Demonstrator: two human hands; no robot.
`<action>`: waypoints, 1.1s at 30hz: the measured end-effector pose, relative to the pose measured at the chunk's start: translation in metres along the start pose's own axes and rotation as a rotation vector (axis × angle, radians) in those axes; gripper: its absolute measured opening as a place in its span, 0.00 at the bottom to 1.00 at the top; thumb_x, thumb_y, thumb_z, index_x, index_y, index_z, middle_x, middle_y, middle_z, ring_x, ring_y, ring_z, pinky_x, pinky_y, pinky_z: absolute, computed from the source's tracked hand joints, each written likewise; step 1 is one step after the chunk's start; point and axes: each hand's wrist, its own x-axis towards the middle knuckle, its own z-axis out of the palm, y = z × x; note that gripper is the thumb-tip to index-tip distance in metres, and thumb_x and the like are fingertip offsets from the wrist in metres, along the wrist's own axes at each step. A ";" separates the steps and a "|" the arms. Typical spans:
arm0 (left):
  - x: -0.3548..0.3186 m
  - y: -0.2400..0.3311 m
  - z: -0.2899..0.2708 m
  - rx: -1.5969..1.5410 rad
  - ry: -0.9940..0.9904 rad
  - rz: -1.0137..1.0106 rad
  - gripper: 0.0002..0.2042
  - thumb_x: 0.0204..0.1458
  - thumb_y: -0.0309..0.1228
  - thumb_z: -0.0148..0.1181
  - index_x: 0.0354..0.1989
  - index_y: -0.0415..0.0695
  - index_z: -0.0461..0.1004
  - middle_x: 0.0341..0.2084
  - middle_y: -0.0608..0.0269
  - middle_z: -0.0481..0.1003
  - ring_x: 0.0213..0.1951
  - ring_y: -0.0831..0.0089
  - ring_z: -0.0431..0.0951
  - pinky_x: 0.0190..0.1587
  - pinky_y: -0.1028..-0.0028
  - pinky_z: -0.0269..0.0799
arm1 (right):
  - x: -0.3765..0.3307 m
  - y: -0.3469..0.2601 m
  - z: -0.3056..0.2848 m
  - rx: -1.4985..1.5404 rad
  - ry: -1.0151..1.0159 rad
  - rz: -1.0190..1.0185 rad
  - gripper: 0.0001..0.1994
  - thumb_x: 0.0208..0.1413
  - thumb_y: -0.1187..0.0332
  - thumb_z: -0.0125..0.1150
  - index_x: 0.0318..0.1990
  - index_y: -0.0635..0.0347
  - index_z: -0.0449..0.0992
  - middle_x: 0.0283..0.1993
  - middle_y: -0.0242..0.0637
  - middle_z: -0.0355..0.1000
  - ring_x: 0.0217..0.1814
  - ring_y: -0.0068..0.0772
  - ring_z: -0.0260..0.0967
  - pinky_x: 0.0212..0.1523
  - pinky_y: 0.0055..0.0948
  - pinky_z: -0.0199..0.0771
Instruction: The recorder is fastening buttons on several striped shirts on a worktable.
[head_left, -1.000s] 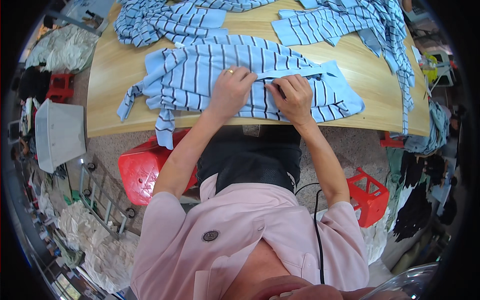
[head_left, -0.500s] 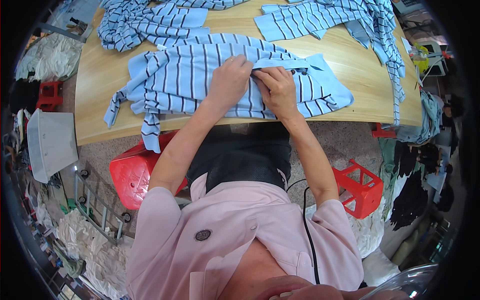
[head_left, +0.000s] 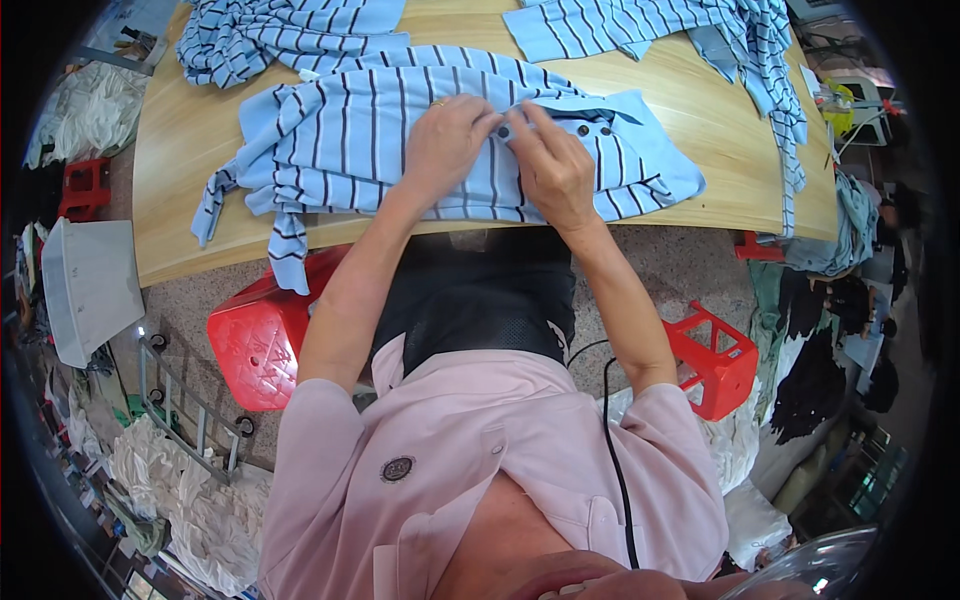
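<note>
A light-blue knit shirt with dark stripes (head_left: 350, 130) lies on the wooden table (head_left: 730, 205) before me, its collar end to the right. Its front placket (head_left: 575, 105) stands parted, with several dark buttons (head_left: 583, 130) showing along the lower strip. My left hand (head_left: 445, 140) pinches the placket's left end between thumb and fingers. Just right of it, my right hand (head_left: 555, 170) has its fingers closed on the placket's edge beside a button. The cloth right under my fingertips is partly hidden.
More striped shirts (head_left: 290, 40) are heaped at the far left of the table, and others (head_left: 640, 30) at the far right. Red stools (head_left: 255, 345) stand below the near edge on both sides. A pale bin (head_left: 95, 290) is at the left.
The upper placket strip has lifted away, so more buttons show. My right hand's fingers have straightened upward, and my left hand still grips near the placket. The whole view has shifted slightly.
</note>
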 end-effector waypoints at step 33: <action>0.008 -0.014 -0.014 -0.271 -0.260 -0.107 0.12 0.73 0.35 0.60 0.49 0.35 0.79 0.31 0.57 0.76 0.36 0.74 0.74 0.43 0.70 0.72 | 0.011 0.018 0.007 0.299 -0.131 0.280 0.23 0.62 0.74 0.70 0.65 0.52 0.79 0.44 0.38 0.81 0.47 0.46 0.80 0.47 0.44 0.77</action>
